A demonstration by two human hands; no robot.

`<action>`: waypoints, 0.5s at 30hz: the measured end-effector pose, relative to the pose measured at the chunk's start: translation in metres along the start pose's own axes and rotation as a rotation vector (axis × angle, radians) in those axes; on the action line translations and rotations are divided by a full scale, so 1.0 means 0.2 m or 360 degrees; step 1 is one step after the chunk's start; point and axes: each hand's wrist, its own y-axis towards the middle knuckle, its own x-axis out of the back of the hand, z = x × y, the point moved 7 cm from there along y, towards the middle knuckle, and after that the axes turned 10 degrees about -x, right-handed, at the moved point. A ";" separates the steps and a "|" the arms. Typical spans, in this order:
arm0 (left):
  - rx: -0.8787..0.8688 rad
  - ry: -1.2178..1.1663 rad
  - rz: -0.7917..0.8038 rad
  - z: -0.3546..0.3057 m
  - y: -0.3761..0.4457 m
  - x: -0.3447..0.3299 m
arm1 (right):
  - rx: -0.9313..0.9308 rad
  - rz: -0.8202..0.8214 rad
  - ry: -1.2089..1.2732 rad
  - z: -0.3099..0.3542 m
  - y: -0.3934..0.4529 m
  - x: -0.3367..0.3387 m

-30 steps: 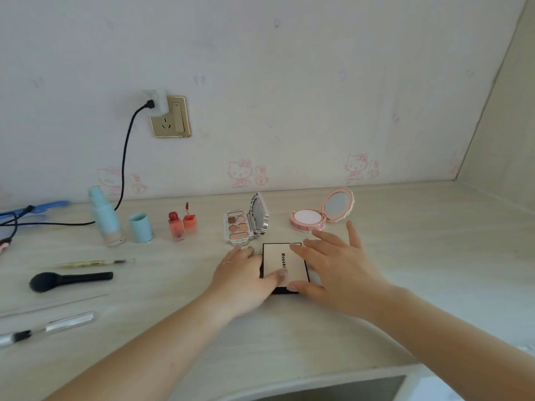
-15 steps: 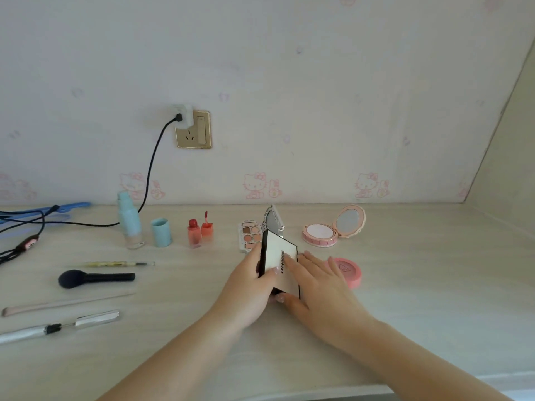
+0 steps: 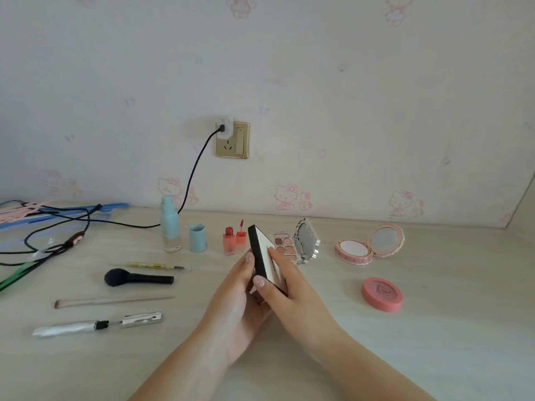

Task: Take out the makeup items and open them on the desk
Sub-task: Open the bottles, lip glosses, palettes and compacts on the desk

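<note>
A flat black-edged palette with a cream lid (image 3: 265, 253) is held tilted above the desk between both hands. My left hand (image 3: 238, 296) grips its left edge and underside. My right hand (image 3: 289, 287) grips it from the right, thumb on the near corner and fingers over the lid. The palette is closed. Behind it an open eyeshadow palette with a mirror (image 3: 295, 244) stands on the desk. An open pink powder compact (image 3: 367, 246) lies to the right. A closed round pink blush (image 3: 382, 293) sits nearer, on the right.
On the left lie a black brush (image 3: 136, 277), a thin brush (image 3: 113, 301), a silver wand (image 3: 95, 324) and a yellow pencil (image 3: 156, 266). A mint bottle (image 3: 170, 227), its cap (image 3: 198, 238) and a red lip tint (image 3: 233, 238) stand at the back. Cables (image 3: 52, 244) trail at far left.
The palette lay flat on the desk under both hands a second ago; both hands have lifted and tilted it on edge. The round pink blush has come into view as the head moved.
</note>
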 end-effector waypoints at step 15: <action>-0.0066 0.0080 0.0058 0.03 -0.01 -0.01 | -0.0045 -0.0078 -0.0042 -0.02 0.01 -0.03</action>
